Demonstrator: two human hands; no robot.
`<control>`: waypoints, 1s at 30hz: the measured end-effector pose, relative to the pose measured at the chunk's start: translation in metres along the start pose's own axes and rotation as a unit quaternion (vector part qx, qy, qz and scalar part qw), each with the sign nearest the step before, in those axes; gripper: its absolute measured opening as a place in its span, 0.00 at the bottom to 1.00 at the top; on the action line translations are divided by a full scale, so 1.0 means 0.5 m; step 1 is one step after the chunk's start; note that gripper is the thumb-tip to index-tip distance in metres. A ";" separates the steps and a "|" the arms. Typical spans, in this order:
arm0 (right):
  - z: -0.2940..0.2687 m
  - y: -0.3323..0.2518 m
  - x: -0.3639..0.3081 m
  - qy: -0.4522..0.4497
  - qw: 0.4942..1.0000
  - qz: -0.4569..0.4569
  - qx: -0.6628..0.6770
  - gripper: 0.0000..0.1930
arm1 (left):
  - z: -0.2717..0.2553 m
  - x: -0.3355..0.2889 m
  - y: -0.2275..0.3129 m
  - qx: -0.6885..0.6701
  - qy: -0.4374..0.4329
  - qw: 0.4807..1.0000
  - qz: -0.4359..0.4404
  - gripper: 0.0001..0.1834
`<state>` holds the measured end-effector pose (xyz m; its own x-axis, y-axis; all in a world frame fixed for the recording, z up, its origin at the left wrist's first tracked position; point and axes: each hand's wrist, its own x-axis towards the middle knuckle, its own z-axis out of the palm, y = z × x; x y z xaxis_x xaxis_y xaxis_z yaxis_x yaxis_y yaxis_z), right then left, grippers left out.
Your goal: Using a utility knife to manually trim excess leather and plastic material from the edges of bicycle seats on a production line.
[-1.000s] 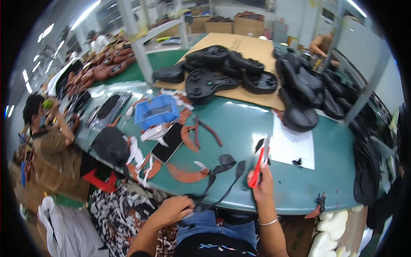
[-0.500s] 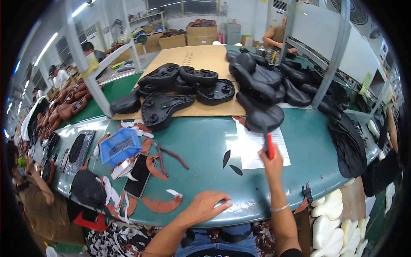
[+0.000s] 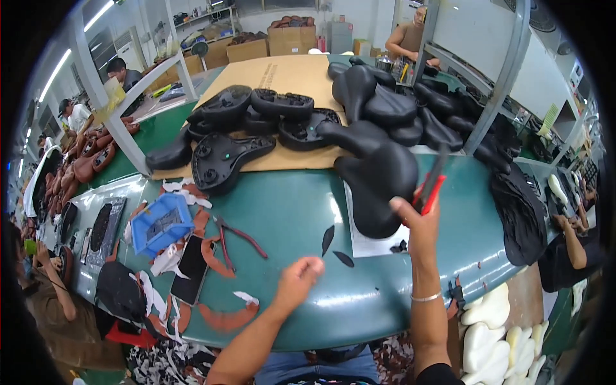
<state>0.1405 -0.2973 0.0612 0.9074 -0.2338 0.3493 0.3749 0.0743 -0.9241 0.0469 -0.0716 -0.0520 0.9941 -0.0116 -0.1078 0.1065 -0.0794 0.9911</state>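
Note:
In my right hand [image 3: 420, 228] is a red-handled tool [image 3: 431, 191], its long dark blade pointing up and blurred by motion. The thumb of that hand lies against the right edge of a black bicycle saddle [image 3: 378, 192], which rests smooth side up over a white paper sheet [image 3: 369, 247]. Loosely curled, my left hand [image 3: 300, 277] hovers over the table's near part with nothing visible in it. Two small black scraps [image 3: 343, 258] lie just beyond it. More black saddles [image 3: 228, 160] sit on a cardboard sheet at the back, several with their undersides up.
Left on the green table [image 3: 269, 212] are a blue bin [image 3: 162, 224], red-handled pincers [image 3: 240, 240], a phone [image 3: 190, 269] and brown and white trimmings [image 3: 228, 316]. Black covers [image 3: 518, 215] lie at right, beside a metal post [image 3: 497, 90]. Other people work around the room.
One black saddle has come nearer over the paper, and my right hand has moved right and up beside it with the tool. My left hand has moved forward and its fingers have curled.

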 end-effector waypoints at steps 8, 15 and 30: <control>-0.011 -0.069 -0.316 -0.545 0.735 -0.214 -0.342 0.13 | -0.077 -0.010 0.070 -0.405 -0.012 0.896 -0.182 0.38; -0.114 -0.045 -0.345 -0.098 0.947 0.257 -0.164 0.14 | -0.129 -0.131 0.086 -0.102 0.026 0.988 -0.115 0.16; -0.112 -0.055 -0.331 -0.241 0.932 0.181 -0.204 0.19 | 0.020 -0.120 0.158 0.373 -0.037 0.898 0.230 0.13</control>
<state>-0.0308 -0.3151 0.0203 0.9773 0.2038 -0.0578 0.0138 -0.3335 -0.9426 -0.0047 -0.0873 0.0318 0.9224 -0.2787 0.2675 -0.3860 -0.6947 0.6070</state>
